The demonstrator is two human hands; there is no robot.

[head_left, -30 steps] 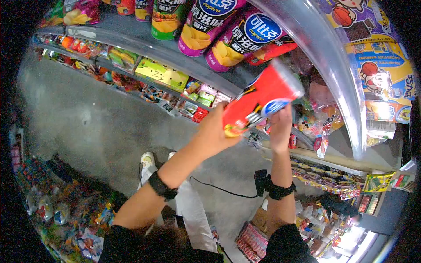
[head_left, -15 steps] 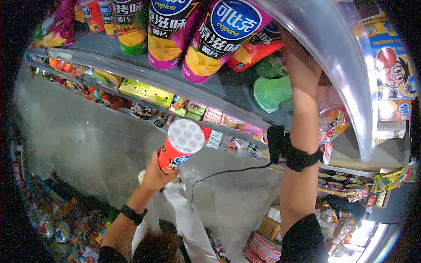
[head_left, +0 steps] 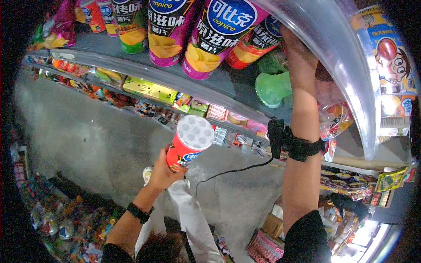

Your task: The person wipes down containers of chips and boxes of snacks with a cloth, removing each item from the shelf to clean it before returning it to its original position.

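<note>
My left hand (head_left: pixel 163 172) is wrapped round a red potato chip canister (head_left: pixel 186 151) with a pale dotted lid, held tilted in front of the shelf. My right hand (head_left: pixel 302 59) reaches deep into the shelf behind the clear curved guard (head_left: pixel 337 57); its fingers are hidden. Close to that hand stand a tilted red chip canister (head_left: pixel 252 50) and a translucent green container (head_left: pixel 271 90). Farther left on the same shelf are purple chip canisters (head_left: pixel 204 61) (head_left: pixel 165 48) and a green one (head_left: pixel 133 41).
Lower shelves hold small snack packs and a yellow-green box (head_left: pixel 150 90). At right are a blue cartoon package (head_left: pixel 390 65) and hanging packets (head_left: pixel 344 182). A black cable (head_left: pixel 232 171) runs from my right wrist device. Cardboard boxes (head_left: pixel 272 225) sit on the floor.
My left hand has moved a little right and up with the red canister. The tilted red canister on the shelf shows more of its label. My right arm is nearly unchanged.
</note>
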